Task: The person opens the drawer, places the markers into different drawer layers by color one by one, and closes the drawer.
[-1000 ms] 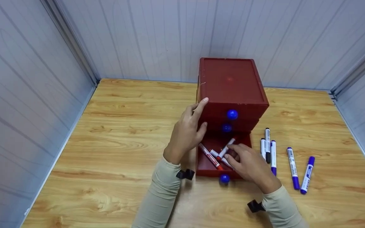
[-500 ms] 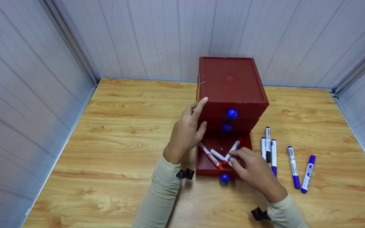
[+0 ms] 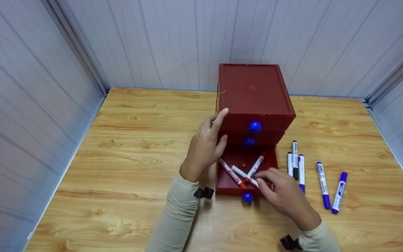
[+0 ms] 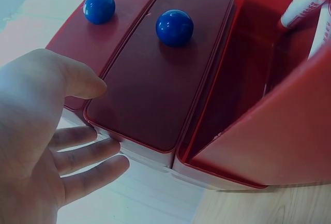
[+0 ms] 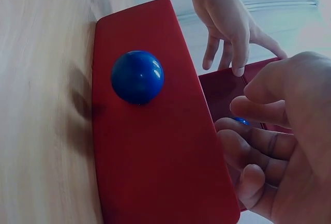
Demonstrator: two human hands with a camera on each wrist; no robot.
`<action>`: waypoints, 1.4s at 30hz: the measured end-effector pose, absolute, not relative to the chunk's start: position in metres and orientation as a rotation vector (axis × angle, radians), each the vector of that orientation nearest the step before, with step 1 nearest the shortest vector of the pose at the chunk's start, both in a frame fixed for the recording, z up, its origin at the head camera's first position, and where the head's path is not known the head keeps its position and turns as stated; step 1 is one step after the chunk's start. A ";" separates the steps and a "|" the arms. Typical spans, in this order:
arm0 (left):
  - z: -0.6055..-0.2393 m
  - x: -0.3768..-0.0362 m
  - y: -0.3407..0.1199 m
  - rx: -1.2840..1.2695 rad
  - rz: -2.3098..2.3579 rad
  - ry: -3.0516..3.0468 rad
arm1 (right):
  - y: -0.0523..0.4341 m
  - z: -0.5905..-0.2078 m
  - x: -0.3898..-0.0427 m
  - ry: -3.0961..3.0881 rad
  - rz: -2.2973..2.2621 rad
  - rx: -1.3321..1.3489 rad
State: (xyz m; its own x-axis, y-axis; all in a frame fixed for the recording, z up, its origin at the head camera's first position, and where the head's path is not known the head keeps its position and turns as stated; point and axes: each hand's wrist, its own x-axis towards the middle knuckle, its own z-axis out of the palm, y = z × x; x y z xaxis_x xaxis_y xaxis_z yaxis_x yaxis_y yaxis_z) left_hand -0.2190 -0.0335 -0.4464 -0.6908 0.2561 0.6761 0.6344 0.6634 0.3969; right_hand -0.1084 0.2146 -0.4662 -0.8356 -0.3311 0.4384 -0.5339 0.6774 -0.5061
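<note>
Right hand (image 3: 283,196) hovering, fingers loosely curled, over red-capped white markers (image 3: 248,171).
Left hand (image 3: 205,145), fingers spread, is bracing the dark red plastic drawer box (image 3: 254,94); bottom drawer (image 3: 227,190) is standing open.

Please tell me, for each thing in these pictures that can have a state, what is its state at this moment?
Red plastic three-drawer cabinet: upright on the wooden table.
Top drawer: closed.
Middle drawer: closed.
Bottom drawer: pulled open, red-capped markers inside.
Blue-capped markers: capped, lying on the table.
Left hand: fingers straight, resting against the cabinet's side.
Right hand: fingers curled at the open drawer; what they hold cannot be told.
</note>
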 end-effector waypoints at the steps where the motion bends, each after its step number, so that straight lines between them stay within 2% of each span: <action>1: -0.446 -0.219 -0.034 -0.685 -0.850 -2.293 | 0.215 -0.466 -0.108 -2.585 0.925 0.681; 22: -0.448 -0.219 -0.034 -0.694 -0.860 -2.280 | 0.212 -0.459 -0.095 -2.511 0.902 0.795; 42: -0.447 -0.219 -0.034 -0.679 -0.845 -2.294 | 0.215 -0.448 -0.086 -2.834 0.860 0.866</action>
State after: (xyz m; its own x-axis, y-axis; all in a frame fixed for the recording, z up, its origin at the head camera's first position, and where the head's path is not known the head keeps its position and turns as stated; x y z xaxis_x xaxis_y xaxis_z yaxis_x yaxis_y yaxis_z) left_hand -0.2189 -0.0339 -0.4473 -0.6924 0.2520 0.6760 0.6302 0.6675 0.3966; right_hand -0.0860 0.2147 -0.4484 -0.8412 -0.4994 0.2074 -0.5304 0.6874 -0.4961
